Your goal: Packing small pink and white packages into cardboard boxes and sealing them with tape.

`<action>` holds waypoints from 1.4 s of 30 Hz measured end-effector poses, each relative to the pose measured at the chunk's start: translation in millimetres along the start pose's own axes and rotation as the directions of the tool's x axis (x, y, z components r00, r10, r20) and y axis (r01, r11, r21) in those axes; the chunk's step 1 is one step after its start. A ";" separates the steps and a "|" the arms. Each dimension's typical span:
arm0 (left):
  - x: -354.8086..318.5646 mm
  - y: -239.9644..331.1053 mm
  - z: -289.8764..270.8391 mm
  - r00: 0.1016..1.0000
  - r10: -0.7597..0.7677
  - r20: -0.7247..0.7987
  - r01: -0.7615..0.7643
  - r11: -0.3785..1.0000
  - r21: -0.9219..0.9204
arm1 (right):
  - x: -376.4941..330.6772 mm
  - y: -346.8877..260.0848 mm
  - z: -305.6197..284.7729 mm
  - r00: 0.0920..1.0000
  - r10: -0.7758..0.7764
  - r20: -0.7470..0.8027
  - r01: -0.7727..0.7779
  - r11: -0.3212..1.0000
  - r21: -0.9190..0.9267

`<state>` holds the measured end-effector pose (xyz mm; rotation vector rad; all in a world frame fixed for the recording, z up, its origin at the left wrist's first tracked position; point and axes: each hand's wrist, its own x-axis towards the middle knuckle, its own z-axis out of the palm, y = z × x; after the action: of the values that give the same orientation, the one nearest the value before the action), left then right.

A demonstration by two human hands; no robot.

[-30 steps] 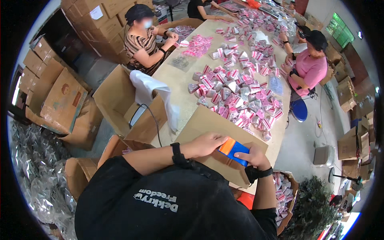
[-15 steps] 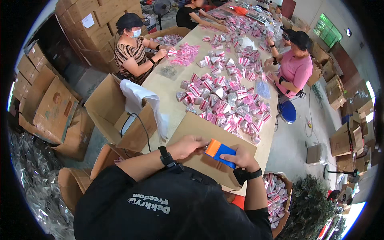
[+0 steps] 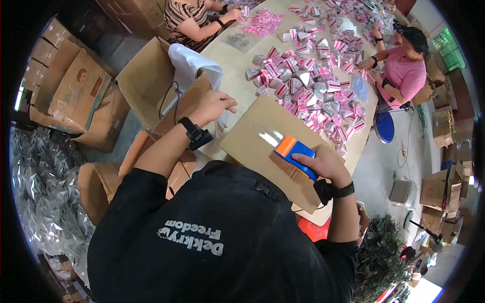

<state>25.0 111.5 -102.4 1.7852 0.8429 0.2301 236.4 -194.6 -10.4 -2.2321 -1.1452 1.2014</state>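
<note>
**Tape dispenser on the closed carton**

My right grip point(image 3: 323, 164) is closed around a blue tape dispenser with an orange end point(image 3: 293, 150). I press it on the top of a flat brown carton point(image 3: 262, 144), which lies on the near edge of the bench point(image 3: 237, 76) directly in front of me. A shiny strip of clear tape point(image 3: 268, 139) runs on the carton just beyond the orange end of the dispenser.

My left grip point(image 3: 214, 105) holds nothing; the fingers are bent loosely and it is at the far left corner of the carton, near a white cloth point(image 3: 194, 65) that hangs over the bench edge. I cannot tell if it touches the carton. Both my wrists carry a black band.

Beyond the carton, away from both grips, many small pink, white and silver packets point(image 3: 308, 81) are spread over the bench. Left of my left grip an open brown box point(image 3: 146, 81) stands on the floor, with more brown boxes point(image 3: 76, 91) behind it, and silver foil bags point(image 3: 45, 192) lie in a heap further to the left. At the far side of the bench a person in a striped shirt point(image 3: 189, 17) handles packets, and to the right of my right grip, well apart, a person in a pink shirt point(image 3: 406, 73) sits beside a blue stool point(image 3: 385, 126).
</note>
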 end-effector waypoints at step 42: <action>4.4 20.1 67.0 0.937 0.024 0.348 -0.189 0.873 0.449 | -88.8 210.1 4.4 0.874 0.448 -0.190 -0.473 0.873 -0.117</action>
<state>72.6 60.9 -111.5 2.2567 0.5816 -0.2311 307.6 -392.8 -98.0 -2.7765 -0.6807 1.0967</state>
